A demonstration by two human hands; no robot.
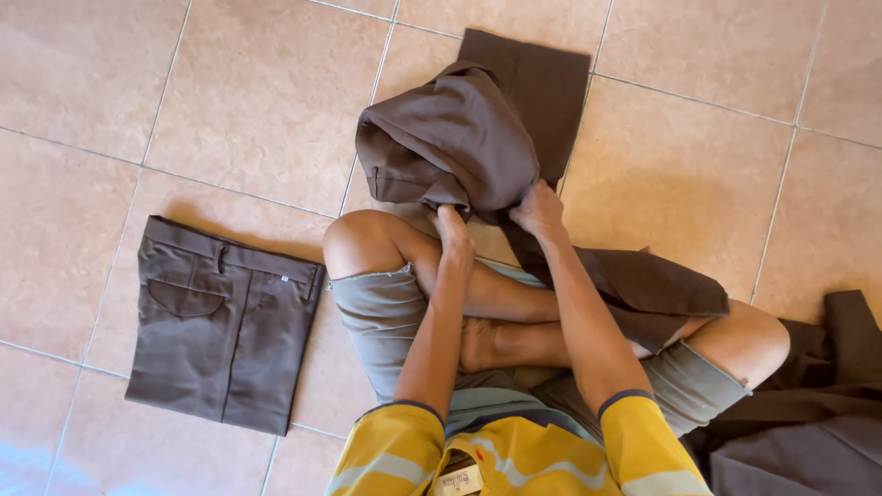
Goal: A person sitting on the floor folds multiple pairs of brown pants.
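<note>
Brown trousers (459, 138), plain dark cloth, bunched in a rumpled heap above the tiled floor. One leg lies flat and straight on the tiles beyond the heap; another length trails down across the person's lap toward the right knee.

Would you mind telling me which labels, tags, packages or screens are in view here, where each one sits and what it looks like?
Neck label: inside the collar of the yellow shirt, bottom edge of the picture; small pale rectangle, its print too small to make out.
Small tag: on the waistband of the folded brown trousers lying on the tiled floor; tiny and pale.
No packages, signs or screens in view.
</note>
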